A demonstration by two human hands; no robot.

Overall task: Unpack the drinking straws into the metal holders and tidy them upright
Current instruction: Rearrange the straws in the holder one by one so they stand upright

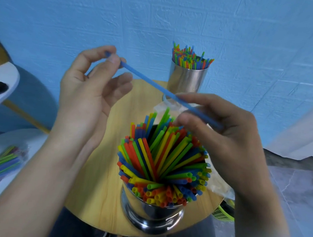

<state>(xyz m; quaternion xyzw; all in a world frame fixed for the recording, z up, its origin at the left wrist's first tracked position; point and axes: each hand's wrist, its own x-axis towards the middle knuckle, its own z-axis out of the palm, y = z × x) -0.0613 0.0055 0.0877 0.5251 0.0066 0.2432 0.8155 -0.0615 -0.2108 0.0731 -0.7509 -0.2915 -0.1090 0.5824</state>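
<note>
Straws in red, yellow, green and blue are fanned out in the near metal holder, which is stood at 6 o'clock on the round wooden surface. Most of them are leaned outward rather than set upright.

A single blue straw is held in the air above that holder, slanted from 10 o'clock down to 4 o'clock. Its upper end is pinched in the grip of the left hand, between thumb and forefinger, with the other fingers loosely spread. Its lower end is taken in the grip of the right hand, where it is passed between forefinger and thumb and the fingers are curled around it.

A far metal holder is stood at 12 o'clock on the surface, before the blue wall. It is filled with coloured straws that are set closer to upright.

Crumpled clear wrapping is seen at 3 o'clock of the near metal holder, partly hidden under the right hand. At 9 o'clock, off the surface, a clear packet of straws is laid on a white top. A green basket is partly seen at 4 o'clock, below the surface edge.
</note>
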